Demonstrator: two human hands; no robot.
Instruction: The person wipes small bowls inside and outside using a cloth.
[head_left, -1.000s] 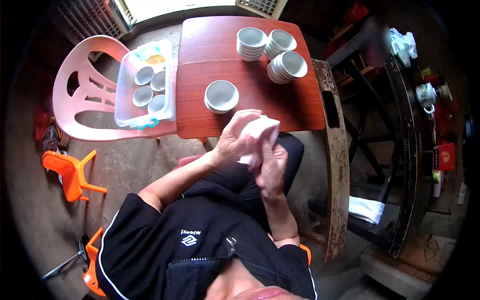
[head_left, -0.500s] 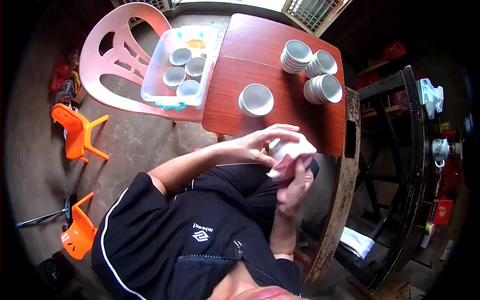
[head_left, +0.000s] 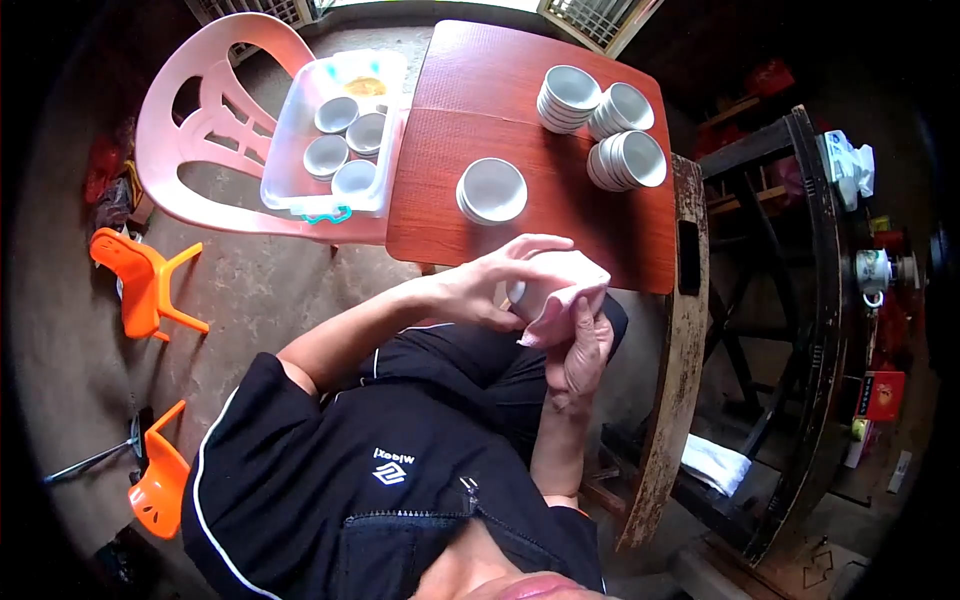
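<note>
My left hand (head_left: pixel 478 288) grips a small white bowl (head_left: pixel 516 292), its fingers curved around the bowl's side. A pale pink cloth (head_left: pixel 567 292) is draped over the bowl and hides most of it. My right hand (head_left: pixel 583 352) is closed on the cloth, with the thumb pressing it against the bowl. Both hands are above my lap, by the near edge of the red-brown table (head_left: pixel 440 225). Just beyond them on the table are white bowls (head_left: pixel 495 190), one nested in another.
Stacks of white bowls (head_left: pixel 628 160) stand at the table's far right. A clear plastic box (head_left: pixel 283 190) with more bowls rests on a pink chair (head_left: pixel 160 140) at left. Orange small chairs (head_left: pixel 143 290) are on the floor. A worn wooden bench (head_left: pixel 668 400) stands at right.
The cloth has shifted over the bowl and now covers more of it. Both hands keep their hold. The whole view has moved slightly, so the table and bowls appear a little further left.
</note>
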